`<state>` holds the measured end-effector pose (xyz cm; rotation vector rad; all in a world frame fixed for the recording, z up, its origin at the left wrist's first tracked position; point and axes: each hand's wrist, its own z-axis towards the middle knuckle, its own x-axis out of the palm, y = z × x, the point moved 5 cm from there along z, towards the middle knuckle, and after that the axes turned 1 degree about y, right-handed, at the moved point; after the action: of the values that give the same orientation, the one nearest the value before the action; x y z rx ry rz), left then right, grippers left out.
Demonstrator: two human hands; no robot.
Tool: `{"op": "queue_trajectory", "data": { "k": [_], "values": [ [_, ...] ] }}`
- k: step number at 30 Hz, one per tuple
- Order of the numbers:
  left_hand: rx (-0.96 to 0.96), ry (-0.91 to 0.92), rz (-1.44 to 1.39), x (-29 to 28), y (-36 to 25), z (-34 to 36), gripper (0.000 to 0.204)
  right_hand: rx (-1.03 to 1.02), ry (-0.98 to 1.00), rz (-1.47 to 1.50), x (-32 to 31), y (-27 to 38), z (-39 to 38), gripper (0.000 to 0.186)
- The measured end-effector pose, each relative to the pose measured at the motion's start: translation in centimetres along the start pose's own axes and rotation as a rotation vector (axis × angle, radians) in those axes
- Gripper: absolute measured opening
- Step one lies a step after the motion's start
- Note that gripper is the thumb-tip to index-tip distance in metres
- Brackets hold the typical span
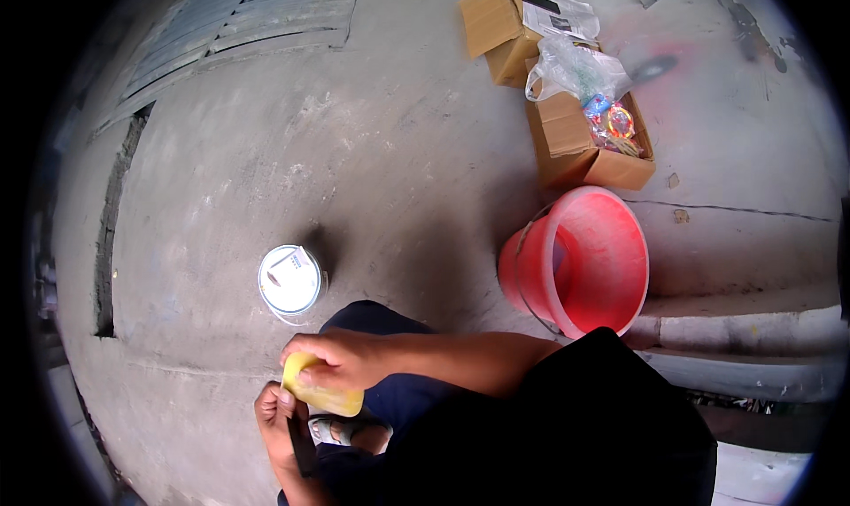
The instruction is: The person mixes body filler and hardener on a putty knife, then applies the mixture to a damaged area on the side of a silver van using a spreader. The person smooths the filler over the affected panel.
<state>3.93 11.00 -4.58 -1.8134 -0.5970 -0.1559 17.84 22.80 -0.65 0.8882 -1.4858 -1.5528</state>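
Observation:
My right hand (345,358) is closed on a yellow, flat, round-cornered piece (336,400), its thumb lying across the face. Just below, my left hand (276,413) has its fingers closed by the left edge of the yellow piece. A dark narrow strip (302,448) runs from that hand down along the wrist; its upper end is hidden by the fingers. Beyond my hands stands a small white pail (305,292) with a wire handle, and a pale flat item with a printed label lies on its top.
To the right, a large red bucket (512,271) leans toward me. Behind it an open cardboard box (567,127) holds plastic-wrapped goods, and another box (512,61) adjoins it. A slot (115,223) cuts the concrete floor at left. My sandalled foot (354,435) shows below my hands.

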Motion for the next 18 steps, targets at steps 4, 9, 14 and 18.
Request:
{"op": "queue_trajectory", "data": {
  "k": [4,9,14,18],
  "values": [
    [0.035,-0.498,-0.054,-3.1,-1.9,0.9,0.04,0.129,-0.384,0.282,-7.1,-6.4,-2.7,0.034],
    [-0.209,-0.554,0.032,-6.8,0.5,-0.4,0.062,0.943,-0.625,-0.347,-18.5,-26.8,-16.2,0.041],
    [-0.264,-0.616,-0.001,-5.7,-0.2,-2.2,0.043,1.155,-0.448,-0.664,-18.9,-35.0,-23.8,0.046],
    [-0.097,-0.764,-0.006,-7.6,1.2,-3.1,0.036,0.944,-0.411,-0.503,-14.9,-28.8,-12.7,0.031]
  ]
}}
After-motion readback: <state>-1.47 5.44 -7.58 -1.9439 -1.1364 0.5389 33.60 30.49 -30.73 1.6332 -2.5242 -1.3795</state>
